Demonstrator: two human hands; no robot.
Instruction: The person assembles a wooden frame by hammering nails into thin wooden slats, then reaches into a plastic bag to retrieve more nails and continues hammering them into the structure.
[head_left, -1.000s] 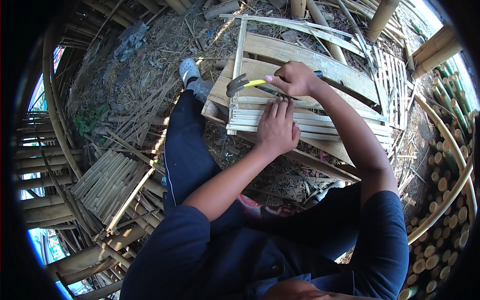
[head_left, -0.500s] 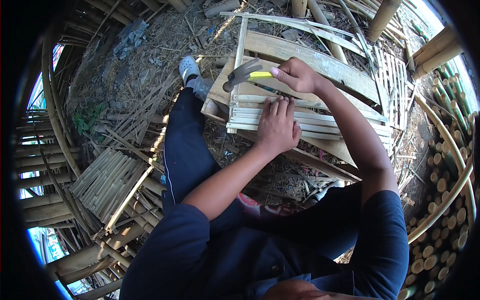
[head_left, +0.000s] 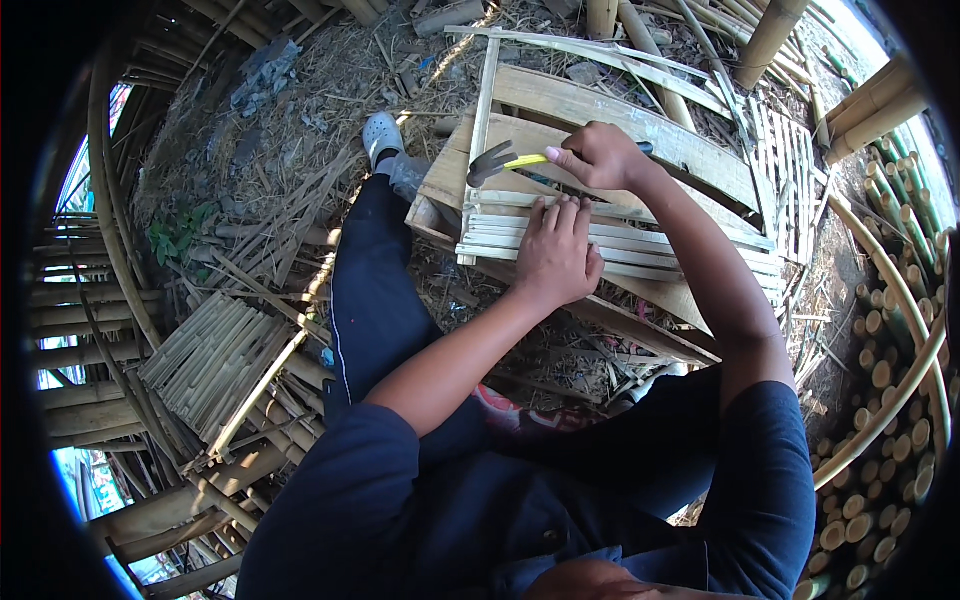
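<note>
My right hand [head_left: 598, 157] is closed round the handle of a claw hammer [head_left: 493, 163], which has a grey head and a yellow shaft. The hammer head is over the left end of a row of pale bamboo slats [head_left: 490, 224], close to the upright cross strip [head_left: 484, 90] at that end. Across the slats lies my left hand [head_left: 555, 245], its fingers bent over the far ones and its thumb on the right, holding them down. Beneath the slats is a low wooden bench [head_left: 610, 100] of rough planks with gaps. Nails, if any, are too small to make out.
A finished-looking slatted panel [head_left: 785, 180] lies beyond the bench's right end. Another slat panel [head_left: 215, 365] sits at lower left. Cut bamboo poles [head_left: 875, 450] are stacked at right. My shoe [head_left: 381, 135] rests left of the bench, on ground strewn with bamboo scraps.
The hammer head has moved slightly right and tilted lower toward the slats' left end. My left hand stays in place on the slats.
</note>
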